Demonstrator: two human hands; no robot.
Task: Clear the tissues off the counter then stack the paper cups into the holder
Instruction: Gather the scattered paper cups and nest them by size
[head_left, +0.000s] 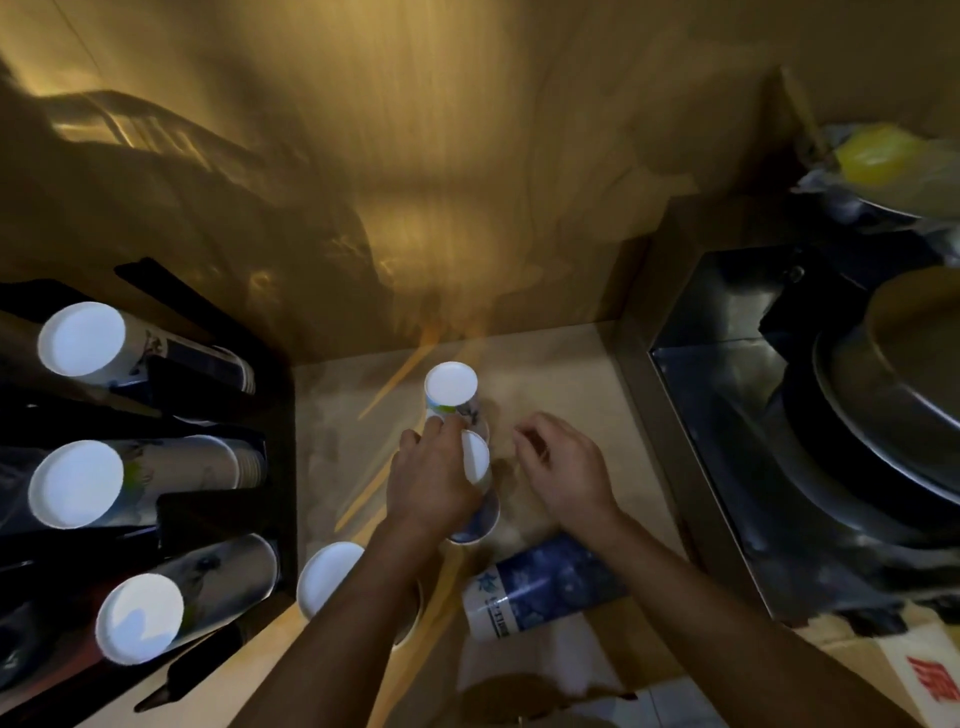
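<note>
At the far left stands the black cup holder (218, 519), its slots angled up toward us. Three stacks of paper cups sit in it with their white bases showing: the far stack (83, 339), the middle stack (77, 483) and the near stack (140, 618). All three lie tilted in their own slots, well apart from the loose cups.

Just right of the holder the tan bench (561, 364) begins, dim and streaked with orange light. A loose cup (330, 577) rests upside down at the near left of it, partly hidden under the left forearm. Further back, an upturned cup (451, 387) stands on the bench, white base up, with a blue print on its side.

The left hand (434, 478) reaches over the middle of the bench, its grip closed round a blue-printed cup (478, 493), fingers wrapped across its side; its fingertips touch the upturned cup behind. The right hand (563, 470) hovers just beside it, fingers loosely curled, its grip half open and holding nothing.

Under the right forearm a blue and white cup sleeve (540, 592) lies on its side on the bench, near edge. To the right, a steel sink (727, 415) drops away, with a large metal pan (893, 405) resting in it. Beyond that, at the far right, sits something yellow in crumpled plastic (878, 156); I cannot tell what.
</note>
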